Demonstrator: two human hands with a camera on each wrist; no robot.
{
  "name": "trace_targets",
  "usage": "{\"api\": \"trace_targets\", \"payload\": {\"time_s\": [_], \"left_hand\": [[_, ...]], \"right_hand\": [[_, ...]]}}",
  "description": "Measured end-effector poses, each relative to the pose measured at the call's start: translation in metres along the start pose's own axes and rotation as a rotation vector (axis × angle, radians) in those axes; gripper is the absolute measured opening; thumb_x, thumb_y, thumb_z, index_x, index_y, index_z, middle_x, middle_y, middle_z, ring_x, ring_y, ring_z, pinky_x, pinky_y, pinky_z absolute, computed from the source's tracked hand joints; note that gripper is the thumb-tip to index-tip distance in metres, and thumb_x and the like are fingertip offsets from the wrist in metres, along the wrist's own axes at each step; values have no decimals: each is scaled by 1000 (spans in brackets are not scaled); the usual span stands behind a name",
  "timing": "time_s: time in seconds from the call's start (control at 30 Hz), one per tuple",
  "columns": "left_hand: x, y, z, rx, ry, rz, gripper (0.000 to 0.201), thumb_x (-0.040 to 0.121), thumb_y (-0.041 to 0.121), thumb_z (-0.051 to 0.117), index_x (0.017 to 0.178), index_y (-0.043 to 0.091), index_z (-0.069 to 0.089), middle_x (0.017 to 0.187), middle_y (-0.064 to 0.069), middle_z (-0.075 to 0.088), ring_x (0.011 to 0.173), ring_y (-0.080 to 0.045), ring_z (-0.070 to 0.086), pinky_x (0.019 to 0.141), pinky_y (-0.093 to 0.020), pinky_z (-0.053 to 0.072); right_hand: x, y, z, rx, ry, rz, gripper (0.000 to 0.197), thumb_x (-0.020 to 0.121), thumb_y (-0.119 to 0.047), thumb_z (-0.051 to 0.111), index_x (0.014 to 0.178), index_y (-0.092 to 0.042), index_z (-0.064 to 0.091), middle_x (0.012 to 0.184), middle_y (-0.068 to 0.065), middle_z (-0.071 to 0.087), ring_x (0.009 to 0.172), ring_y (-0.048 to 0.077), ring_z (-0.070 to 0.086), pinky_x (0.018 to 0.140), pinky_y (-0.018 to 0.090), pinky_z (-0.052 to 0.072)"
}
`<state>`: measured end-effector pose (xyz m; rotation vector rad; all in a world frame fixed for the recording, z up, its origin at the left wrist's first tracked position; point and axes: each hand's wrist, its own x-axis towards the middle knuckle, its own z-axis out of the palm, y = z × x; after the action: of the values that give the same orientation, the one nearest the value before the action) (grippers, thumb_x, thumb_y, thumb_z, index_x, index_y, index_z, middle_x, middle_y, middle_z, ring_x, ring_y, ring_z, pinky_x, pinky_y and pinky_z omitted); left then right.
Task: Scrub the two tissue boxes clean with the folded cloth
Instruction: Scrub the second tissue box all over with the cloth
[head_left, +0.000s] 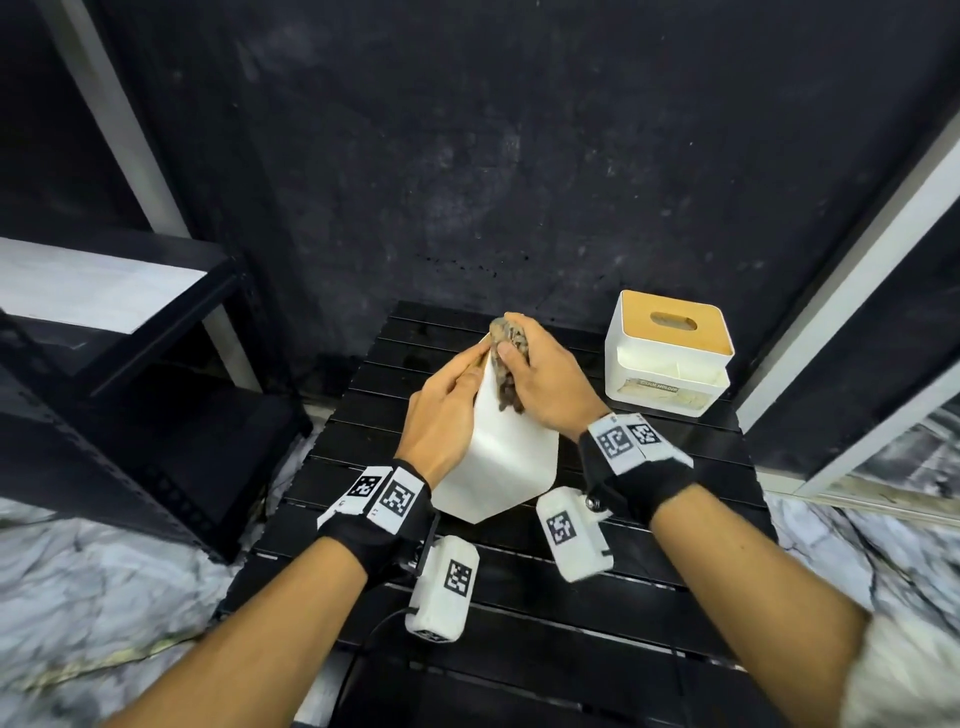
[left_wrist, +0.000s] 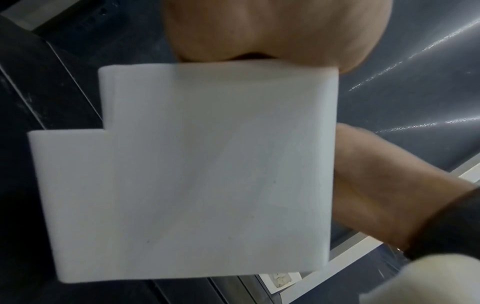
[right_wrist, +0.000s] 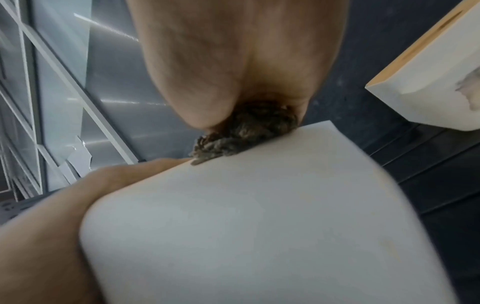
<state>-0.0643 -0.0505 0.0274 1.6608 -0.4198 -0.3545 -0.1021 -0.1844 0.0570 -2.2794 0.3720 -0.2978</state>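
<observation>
Box (head_left: 496, 457) tipped on table (head_left: 649, 613) centre; your left hand (head_left: 441, 415) clamps its side to steady it, right hand (head_left: 545, 379) grips cloth (head_left: 509, 343) scrubbing top edge (second box (head_left: 667, 353) waits at 2 o'clock).

Brown cloth (right_wrist: 246, 131) against white box (right_wrist: 259, 226)

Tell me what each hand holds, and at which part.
Left hand holds the tilted white tissue box by its left side. Right hand grips the bunched brown cloth against the box's upper face.
</observation>
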Motion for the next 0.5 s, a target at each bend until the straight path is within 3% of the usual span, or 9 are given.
{"api": "trace_targets", "payload": {"time_s": [0.1,0.17,0.23,0.33,0.4,0.5], "left_hand": [[-1,0,-2,-6,4,12,35,106,32,41,130,47,62,122,26,65,116,7,57,100,-19,43],[-1,-1,-4,-16,7,11,36,106,31,41,127,49,63,113,28,67,106,12,60,94,-17,47],[-1,-2,-4,-34,12,2,35,105,31,42,124,50,65,114,22,70,108,4,63,98,-27,51],[-1,-2,-3,-42,5,-4,31,104,36,44,122,52,65,116,18,71,110,-5,65,101,-38,53],[-1,-2,-3,-35,3,-2,31,104,38,44,121,53,65,115,17,71,110,-6,65,101,-39,53],[-1,-3,-2,-18,-16,9,35,104,33,42,124,54,63,121,18,69,118,-6,61,105,-34,49]], "right_hand": [[-9,-3,5,-34,18,-23,46,101,-29,37,144,-15,31,148,4,37,139,21,30,117,36,20],[-38,-10,10,-6,34,-53,43,101,-27,37,143,-19,32,146,-2,36,139,13,24,115,27,16],[-77,-15,21,17,36,-89,45,101,-29,37,145,-25,29,149,-10,29,141,6,16,117,25,13],[-118,-14,37,-23,53,-160,51,100,-32,38,148,-28,23,152,-21,13,142,-4,-2,115,14,0],[-116,-11,40,-5,67,-155,50,100,-32,38,147,-28,25,153,-19,15,143,-3,0,116,16,3],[-78,-11,29,55,79,-97,42,100,-30,40,142,-24,34,149,-5,32,139,10,23,116,26,21]]}}
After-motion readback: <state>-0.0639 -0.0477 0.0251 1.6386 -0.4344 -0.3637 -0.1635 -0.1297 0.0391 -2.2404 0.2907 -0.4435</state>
